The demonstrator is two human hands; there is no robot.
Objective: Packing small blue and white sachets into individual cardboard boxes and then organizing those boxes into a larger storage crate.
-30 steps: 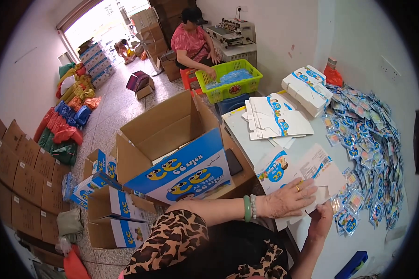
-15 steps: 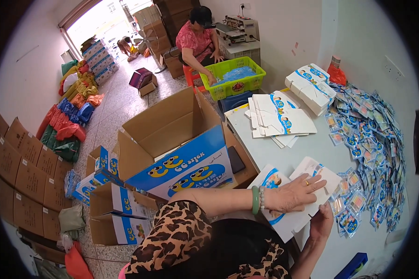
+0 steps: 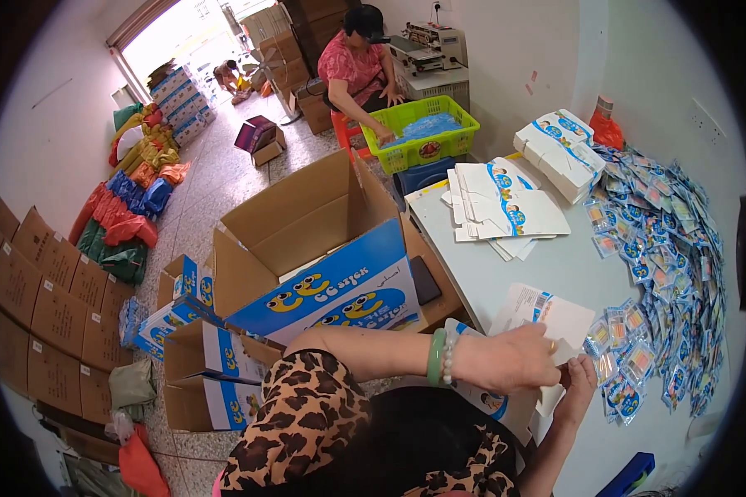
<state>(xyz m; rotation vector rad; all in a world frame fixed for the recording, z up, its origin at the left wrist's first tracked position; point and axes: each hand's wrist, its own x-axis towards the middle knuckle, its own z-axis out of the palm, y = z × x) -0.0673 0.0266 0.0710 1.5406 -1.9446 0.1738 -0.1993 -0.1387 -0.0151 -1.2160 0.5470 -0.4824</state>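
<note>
A partly folded white and blue card box point(image 3: 547, 309) lies at the near edge of the table, with its printed panel facing up. Reaching across from the left, my left hand point(image 3: 514, 358), with a green bangle and a beaded bracelet on its wrist, has its fingers curled down at the box's near end. My right hand point(image 3: 577, 385) pinches a white flap of that same box, close beside the left fingertips. Part of the box is hidden under my left hand and forearm.
Flat folded card boxes point(image 3: 506, 203) and a tied stack point(image 3: 559, 153) lie farther up the table point(image 3: 481, 269). Small packets point(image 3: 663, 248) pile along the right wall. A big open carton point(image 3: 307, 224) stands left. Beyond it, a co-worker point(image 3: 358, 66) reaches into a green basket point(image 3: 427, 157).
My left hand has gone from lying spread on the box to curling its fingers near the right hand. The box has turned, and its end flap now stands between my hands.
</note>
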